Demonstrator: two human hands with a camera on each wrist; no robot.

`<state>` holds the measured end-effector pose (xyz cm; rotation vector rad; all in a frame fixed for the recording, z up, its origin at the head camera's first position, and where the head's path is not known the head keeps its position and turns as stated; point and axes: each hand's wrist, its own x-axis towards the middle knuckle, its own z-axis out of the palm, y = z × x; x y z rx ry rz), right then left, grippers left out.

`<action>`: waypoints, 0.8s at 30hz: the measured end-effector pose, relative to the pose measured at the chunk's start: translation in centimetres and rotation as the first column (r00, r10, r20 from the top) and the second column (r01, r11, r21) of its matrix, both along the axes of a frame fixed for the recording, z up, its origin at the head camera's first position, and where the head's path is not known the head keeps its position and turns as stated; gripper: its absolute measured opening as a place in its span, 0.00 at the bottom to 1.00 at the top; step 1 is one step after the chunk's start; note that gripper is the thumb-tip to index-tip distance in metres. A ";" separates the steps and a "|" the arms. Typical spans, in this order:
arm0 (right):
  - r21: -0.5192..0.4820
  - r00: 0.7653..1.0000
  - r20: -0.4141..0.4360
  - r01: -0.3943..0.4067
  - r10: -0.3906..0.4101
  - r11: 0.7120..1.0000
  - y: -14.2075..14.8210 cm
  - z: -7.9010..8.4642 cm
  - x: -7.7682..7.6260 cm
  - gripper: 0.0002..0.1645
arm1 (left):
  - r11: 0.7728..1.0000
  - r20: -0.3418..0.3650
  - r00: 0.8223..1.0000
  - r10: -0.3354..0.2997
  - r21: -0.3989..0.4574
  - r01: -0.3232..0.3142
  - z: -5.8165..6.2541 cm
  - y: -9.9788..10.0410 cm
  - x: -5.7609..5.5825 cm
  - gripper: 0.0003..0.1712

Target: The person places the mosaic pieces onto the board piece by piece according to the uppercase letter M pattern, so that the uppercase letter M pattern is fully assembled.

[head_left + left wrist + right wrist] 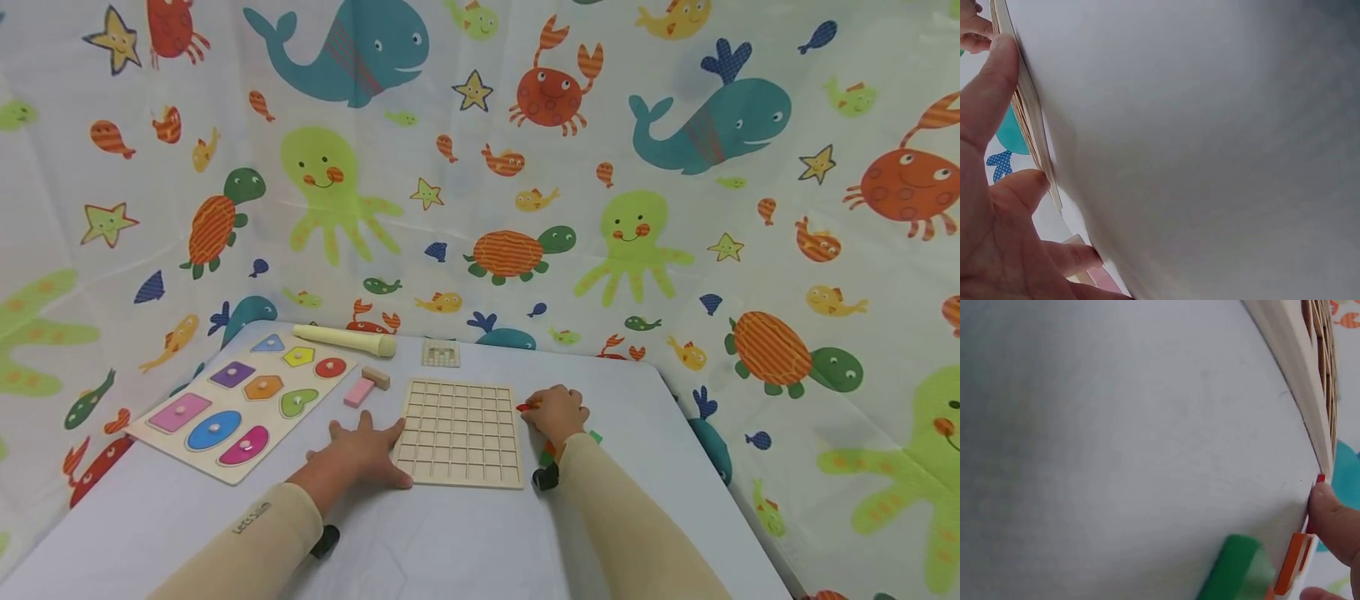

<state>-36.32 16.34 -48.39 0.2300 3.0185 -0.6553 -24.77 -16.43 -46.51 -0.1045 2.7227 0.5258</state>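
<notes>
Wooden board (459, 434) meets the splayed left hand (362, 454) at its edge; right hand (557, 413) pinches a red piece (522, 407), tabletop (641, 467) spreading beyond.

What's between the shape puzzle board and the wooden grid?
In the head view: a pink block, a wooden block and, nearer the camera, the left hand.
</notes>
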 end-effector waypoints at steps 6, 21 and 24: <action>-0.009 1.000 -0.012 -0.014 0.014 1.000 0.0 -0.1 0.1 0.18 | 1.000 0.001 1.000 -0.001 0.015 0.001 0.4 -0.1 0.3 0.65; -0.361 0.991 -0.109 -0.118 0.084 0.925 -1.9 2.2 1.1 0.23 | 1.000 -0.002 1.000 -0.006 -0.004 0.006 0.7 0.0 0.4 0.64; -0.339 0.982 -0.140 -0.166 0.125 0.926 -2.4 2.5 1.3 0.23 | 1.000 -0.004 1.000 -0.009 -0.004 0.008 0.8 0.1 0.5 0.64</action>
